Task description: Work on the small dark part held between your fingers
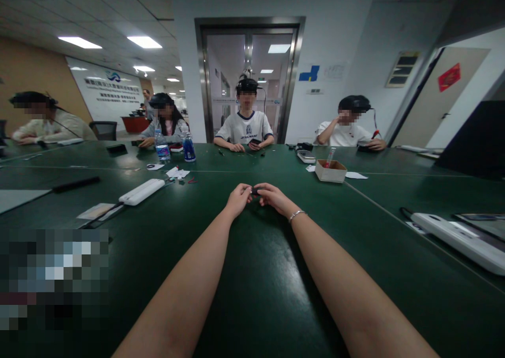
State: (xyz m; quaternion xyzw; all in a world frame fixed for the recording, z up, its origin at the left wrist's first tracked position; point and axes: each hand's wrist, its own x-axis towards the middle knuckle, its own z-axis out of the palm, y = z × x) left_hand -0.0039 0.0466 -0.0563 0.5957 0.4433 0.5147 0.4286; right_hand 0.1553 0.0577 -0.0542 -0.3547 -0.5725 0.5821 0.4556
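Note:
Both my arms reach forward over the green table [252,274], and the hands meet near its middle. Between the fingertips is a small dark object [254,191], too small to name. My left hand [239,199] pinches its left side, where a light glint shows. My right hand [273,197] has thumb and fingers closed on its right side, and a silver bracelet [296,215] circles that wrist. The fingers cover most of the object.
White power strips lie at the left [142,192] and at the right [457,239]. Ahead stand a small cardboard box [330,172] and two bottles, one a blue-labelled bottle [189,149]. Paper scraps [178,173] lie ahead left. Several people wearing headgear sit across the table.

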